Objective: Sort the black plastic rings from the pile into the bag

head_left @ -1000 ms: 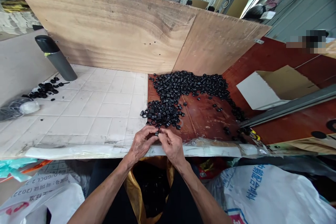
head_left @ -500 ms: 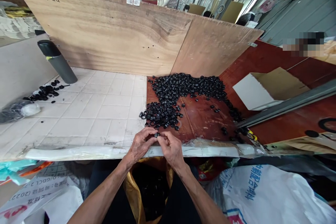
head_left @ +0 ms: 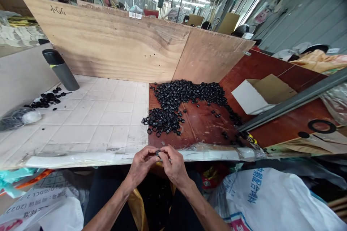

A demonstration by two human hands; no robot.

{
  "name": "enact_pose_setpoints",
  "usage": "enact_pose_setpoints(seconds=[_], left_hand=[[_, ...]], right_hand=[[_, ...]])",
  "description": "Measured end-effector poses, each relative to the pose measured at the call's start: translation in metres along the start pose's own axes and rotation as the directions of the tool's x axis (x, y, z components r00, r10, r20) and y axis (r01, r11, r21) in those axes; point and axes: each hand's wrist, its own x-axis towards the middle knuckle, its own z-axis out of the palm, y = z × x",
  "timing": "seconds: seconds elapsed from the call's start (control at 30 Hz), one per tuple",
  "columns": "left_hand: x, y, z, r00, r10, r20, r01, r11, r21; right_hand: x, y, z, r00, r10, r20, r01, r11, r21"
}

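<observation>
A small black ring [head_left: 158, 153] is pinched between the fingertips of both hands, above the table's front edge. My left hand [head_left: 141, 164] grips it from the left with thumb and fingers closed. From the other side, my right hand [head_left: 175, 166] also closes on it, and the fingers partly cover the ring. Just beyond the hands lies a smaller heap of black rings [head_left: 165, 120], running into a larger heap [head_left: 187, 92] against the wooden board. Below the hands, between the legs, a yellow sack [head_left: 137, 204] stands open with dark pieces inside.
A plywood board [head_left: 116, 47] closes off the back. At left stand a grey bottle [head_left: 63, 72], loose black pieces [head_left: 46, 99] and a plastic bag [head_left: 13, 117]. A cardboard box [head_left: 251, 95] and a slanting metal bar [head_left: 292, 97] are at right. White sacks [head_left: 282, 198] flank the legs.
Both hands have drawn back toward me from the smaller heap to the table's edge, keeping the ring between them. The camera view has tilted up slightly and swung right.
</observation>
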Motion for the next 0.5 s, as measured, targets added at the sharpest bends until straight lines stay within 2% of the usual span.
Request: enact_pose_setpoints(seconds=[0.07,0.13,0.23,0.3,0.33,0.4,0.43,0.5], left_hand=[[-0.005,0.002,0.0,0.995,0.094,-0.028,-0.09,0.988,0.128],[-0.007,0.006,0.0,0.997,0.064,-0.049,-0.059,0.993,0.1],[-0.009,0.012,0.0,0.99,-0.143,-0.007,0.141,0.982,-0.129],[-0.011,0.015,0.0,0.977,-0.207,0.044,0.212,0.957,-0.197],[-0.012,0.015,0.0,0.98,-0.193,0.044,0.198,0.961,-0.192],[-0.015,0.012,0.001,0.996,-0.086,0.005,0.086,0.99,-0.107],[-0.017,0.009,0.001,1.0,-0.006,-0.004,0.006,1.0,-0.028],[-0.022,0.003,0.002,0.986,0.164,0.03,-0.167,0.972,0.165]], right_hand=[[-0.007,-0.002,0.004,0.988,0.155,0.003,-0.155,0.987,0.051],[-0.013,-0.004,0.004,0.978,0.204,0.034,-0.207,0.972,0.115],[-0.019,-0.008,-0.002,0.996,0.063,0.06,-0.07,0.989,0.131],[-0.022,-0.01,-0.005,0.996,0.032,0.081,-0.044,0.989,0.141],[-0.023,-0.01,-0.006,0.993,0.067,0.093,-0.082,0.982,0.168],[-0.026,-0.011,-0.005,0.97,0.202,0.133,-0.232,0.934,0.271],[-0.027,-0.011,-0.004,0.946,0.279,0.163,-0.319,0.885,0.34],[-0.031,-0.009,-0.001,0.878,0.418,0.235,-0.478,0.731,0.487]])
